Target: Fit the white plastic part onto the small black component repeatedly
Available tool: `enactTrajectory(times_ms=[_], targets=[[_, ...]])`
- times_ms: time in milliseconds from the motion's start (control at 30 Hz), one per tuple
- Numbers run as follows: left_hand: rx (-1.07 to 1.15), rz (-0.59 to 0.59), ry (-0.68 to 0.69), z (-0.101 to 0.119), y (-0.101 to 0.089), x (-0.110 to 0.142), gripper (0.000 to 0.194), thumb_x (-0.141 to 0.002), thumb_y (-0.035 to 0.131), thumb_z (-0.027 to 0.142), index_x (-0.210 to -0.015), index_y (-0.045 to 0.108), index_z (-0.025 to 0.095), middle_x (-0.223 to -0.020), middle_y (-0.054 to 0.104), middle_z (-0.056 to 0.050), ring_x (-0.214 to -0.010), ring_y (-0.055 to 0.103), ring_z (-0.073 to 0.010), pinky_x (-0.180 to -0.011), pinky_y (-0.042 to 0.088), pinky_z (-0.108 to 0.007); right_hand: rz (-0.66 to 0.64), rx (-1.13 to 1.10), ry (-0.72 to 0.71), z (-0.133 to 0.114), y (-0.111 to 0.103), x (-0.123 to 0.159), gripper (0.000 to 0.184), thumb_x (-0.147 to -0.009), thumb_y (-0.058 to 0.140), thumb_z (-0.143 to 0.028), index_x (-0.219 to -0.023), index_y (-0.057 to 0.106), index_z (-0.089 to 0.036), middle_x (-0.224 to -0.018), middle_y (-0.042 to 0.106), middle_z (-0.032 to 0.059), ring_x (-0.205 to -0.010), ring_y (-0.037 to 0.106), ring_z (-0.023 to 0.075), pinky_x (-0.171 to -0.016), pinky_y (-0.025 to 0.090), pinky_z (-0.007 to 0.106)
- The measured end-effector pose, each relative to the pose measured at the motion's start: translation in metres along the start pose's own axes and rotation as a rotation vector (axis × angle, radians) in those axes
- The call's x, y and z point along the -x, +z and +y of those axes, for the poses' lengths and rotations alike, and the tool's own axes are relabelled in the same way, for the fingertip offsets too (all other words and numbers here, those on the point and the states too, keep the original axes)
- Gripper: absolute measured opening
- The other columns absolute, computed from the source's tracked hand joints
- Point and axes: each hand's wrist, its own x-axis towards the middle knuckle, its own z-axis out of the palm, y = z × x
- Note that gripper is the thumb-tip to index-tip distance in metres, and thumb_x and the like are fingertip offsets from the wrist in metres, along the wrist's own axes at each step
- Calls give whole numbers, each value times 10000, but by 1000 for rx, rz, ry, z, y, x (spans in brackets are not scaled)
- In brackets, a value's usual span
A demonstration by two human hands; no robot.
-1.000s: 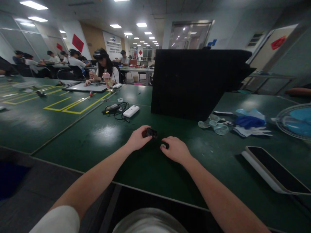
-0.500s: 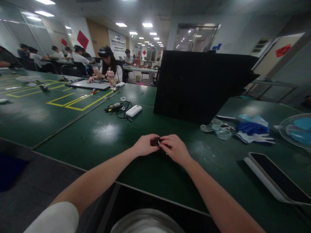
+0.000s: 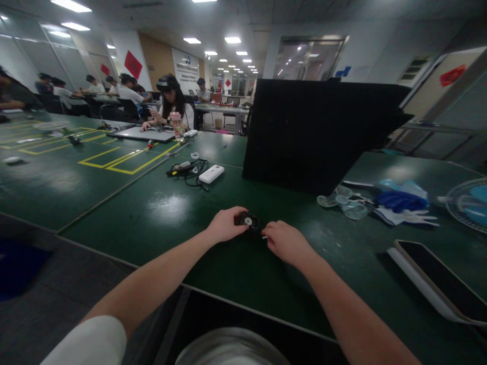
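My left hand (image 3: 225, 223) is closed on a small black device (image 3: 248, 221) with a round silvery disc set in its top, held just above the dark green table (image 3: 163, 213). To the right of the device, my right hand (image 3: 286, 242) has its fingers curled and pinches a tiny pale piece at its fingertips that I cannot make out. The two hands are a little apart.
A tall black panel (image 3: 315, 132) stands behind the hands. A white remote-like box (image 3: 211, 174) and black cables (image 3: 186, 169) lie at the back left. Clear plastic cups (image 3: 342, 202), blue gloves (image 3: 397, 198), a fan (image 3: 470, 203) and a tablet (image 3: 437, 279) lie at the right. Other people sit at far tables.
My right hand picked up a silvery disc from the table, met the black device, then drew back to the right. The disc now sits in the device held by my left hand.
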Motion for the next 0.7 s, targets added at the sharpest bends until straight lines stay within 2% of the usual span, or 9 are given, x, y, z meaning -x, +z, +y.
enactTrajectory(times_ms=[67,133,200,267,333,433,600,700], targets=[[-6,-4,3,0,0,0,505,-773,741,348,-1259,641,256,-1065,748,-27,-917,711,-211,-838,574,-333,13,16,38,1,0,0,168,-807,639,-150,-892,745,-248,-965,701,79,-834,640,226,-686,496,335],[-1,-13,9,0,1,0,513,-768,743,347,-1262,638,256,-1067,749,-27,-924,713,-212,-846,572,-334,59,-61,71,3,-4,2,140,-842,624,-199,-906,736,-252,-1001,692,63,-816,647,202,-661,500,316],[5,-29,11,1,3,1,526,-752,755,335,-1260,639,259,-1066,752,-25,-933,714,-212,-863,570,-333,175,-213,122,3,-9,4,123,-881,613,-279,-933,720,-246,-1049,683,55,-792,652,180,-663,520,313],[10,-39,7,2,5,1,530,-741,760,321,-1254,642,257,-1051,755,-24,-926,716,-210,-868,569,-329,306,-390,191,2,-10,4,171,-902,615,-369,-947,702,-229,-1054,685,61,-761,660,171,-666,545,319],[15,-48,10,4,6,2,524,-744,756,321,-1251,643,250,-1036,755,-28,-912,716,-208,-861,569,-326,380,-561,233,-1,-6,2,232,-901,626,-434,-953,691,-218,-1023,699,66,-762,679,180,-679,570,332],[37,-55,36,5,6,2,500,-749,750,326,-1233,654,240,-1019,754,-32,-888,716,-201,-833,573,-320,365,-718,221,-5,3,-2,264,-890,641,-465,-965,699,-218,-1000,723,68,-832,707,212,-731,595,362],[115,-88,60,4,7,3,512,-736,766,330,-1224,655,223,-1021,753,-43,-884,717,-196,-823,571,-320,268,-731,221,-8,12,-6,267,-877,656,-450,-1002,725,-225,-936,746,54,-791,714,206,-723,593,364],[171,-105,47,2,8,2,504,-733,772,320,-1208,652,204,-1001,755,-54,-873,720,-194,-812,572,-318,293,-793,252,-6,14,-7,262,-870,665,-431,-1010,716,-215,-922,750,48,-785,719,199,-731,588,354]])
